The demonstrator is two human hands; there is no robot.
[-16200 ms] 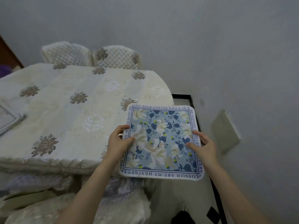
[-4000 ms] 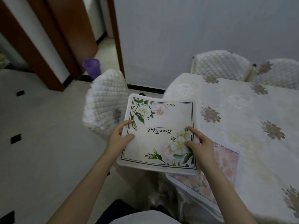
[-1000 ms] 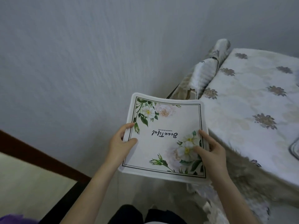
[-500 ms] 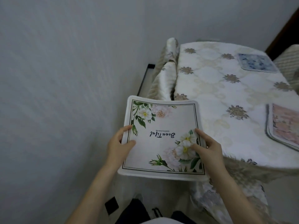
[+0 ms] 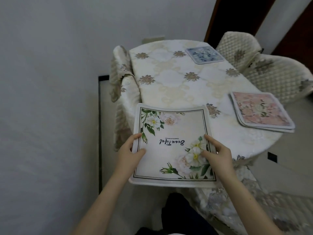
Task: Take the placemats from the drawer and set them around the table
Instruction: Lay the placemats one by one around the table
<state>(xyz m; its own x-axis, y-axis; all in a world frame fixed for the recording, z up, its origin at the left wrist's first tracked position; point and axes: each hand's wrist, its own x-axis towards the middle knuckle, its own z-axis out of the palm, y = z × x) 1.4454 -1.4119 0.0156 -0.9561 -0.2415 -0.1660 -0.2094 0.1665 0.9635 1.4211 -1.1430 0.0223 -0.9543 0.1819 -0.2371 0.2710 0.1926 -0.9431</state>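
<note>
Since half a second ago the view has swung over the table (image 5: 177, 85), and the white floral placemat (image 5: 171, 146) now overhangs its near edge. Left hand (image 5: 130, 155) and right hand (image 5: 215, 156) pinch its side edges. Blue placemat (image 5: 204, 54) and pink placemats (image 5: 261, 111) already lie placed. Step: setting this one; next, lower it flat at this seat. Script reads "Beautiful", upside down; smaller print illegible.

Two placemats (image 5: 261, 112) on table (image 5: 177, 85) right side; chairs (image 5: 274, 77) beyond.
</note>
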